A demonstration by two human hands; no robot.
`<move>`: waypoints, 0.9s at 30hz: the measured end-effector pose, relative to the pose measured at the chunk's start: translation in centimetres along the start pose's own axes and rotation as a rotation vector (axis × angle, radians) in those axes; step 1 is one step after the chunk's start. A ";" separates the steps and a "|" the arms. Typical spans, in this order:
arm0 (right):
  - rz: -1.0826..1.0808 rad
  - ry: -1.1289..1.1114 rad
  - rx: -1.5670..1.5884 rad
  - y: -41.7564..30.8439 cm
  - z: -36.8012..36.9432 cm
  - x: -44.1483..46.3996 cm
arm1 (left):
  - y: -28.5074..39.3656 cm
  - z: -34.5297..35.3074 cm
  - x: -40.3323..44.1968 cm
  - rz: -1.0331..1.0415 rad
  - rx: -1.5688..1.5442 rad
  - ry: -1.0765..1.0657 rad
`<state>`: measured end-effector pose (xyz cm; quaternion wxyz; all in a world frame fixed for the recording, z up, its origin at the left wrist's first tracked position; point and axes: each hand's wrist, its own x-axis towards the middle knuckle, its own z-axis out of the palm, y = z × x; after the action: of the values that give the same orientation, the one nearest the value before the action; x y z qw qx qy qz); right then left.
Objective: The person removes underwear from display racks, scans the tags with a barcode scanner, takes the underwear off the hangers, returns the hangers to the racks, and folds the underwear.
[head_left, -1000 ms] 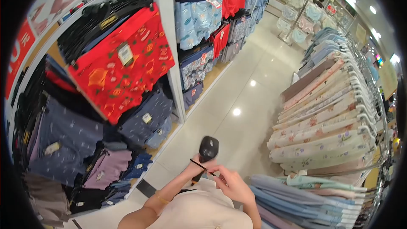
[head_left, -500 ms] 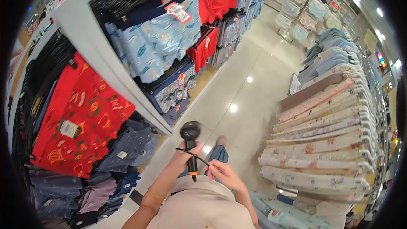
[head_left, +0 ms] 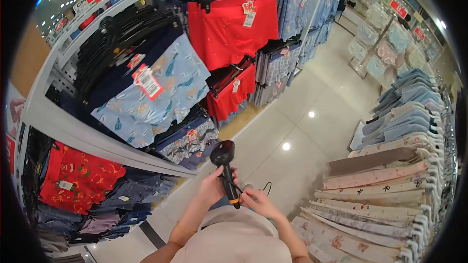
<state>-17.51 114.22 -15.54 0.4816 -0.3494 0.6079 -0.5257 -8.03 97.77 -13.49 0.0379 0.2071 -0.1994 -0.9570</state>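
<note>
As the wearer stood in an aisle between garment racks, the black handheld device [head_left: 223, 153] was found already raised in front of the torso, over the tiled floor [head_left: 297, 165] and clear of the hanging stock. The left hand [head_left: 210, 189] was closed around its handle; the right hand [head_left: 262, 205] had its fingertips drawn together on a thin dark cord [head_left: 239, 189] just beside the lower handle, a loop of it showing beyond the fingers. As to progress, the device was in hand and the cord taken up, while adjustment of the cord was judged unfinished, both hands being engaged there. Neither hand touched the light-blue shorts [head_left: 183, 80] or the red shorts [head_left: 214, 34] on the left-hand rack, nor the floral garments [head_left: 370, 185] on the right; how much work had been completed could not be established. The broad head pointed forward, away from the wearer and slightly left, and the orange band [head_left: 234, 200] and narrow end lay towards the torso. Its long axis accordingly ran from front to back, canted a little, with the near end to the right
</note>
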 end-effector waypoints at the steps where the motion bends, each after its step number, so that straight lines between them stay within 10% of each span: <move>1: -0.014 -0.003 -0.045 -0.2 -1.5 0.4 | -0.4 0.1 1.4 -0.014 0.052 0.015; 19: 0.193 0.307 0.172 2.2 -23.9 9.5 | 1.3 9.3 28.6 -0.442 0.423 -0.285; 27: 0.202 0.621 -0.216 -2.8 -36.7 16.1 | 6.4 16.8 41.8 -0.047 0.619 -0.521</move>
<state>-57.43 109.79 -16.88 0.2836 -0.1597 0.8093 -0.4890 -53.07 91.59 -12.83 -0.1000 -0.0361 -0.4765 -0.8727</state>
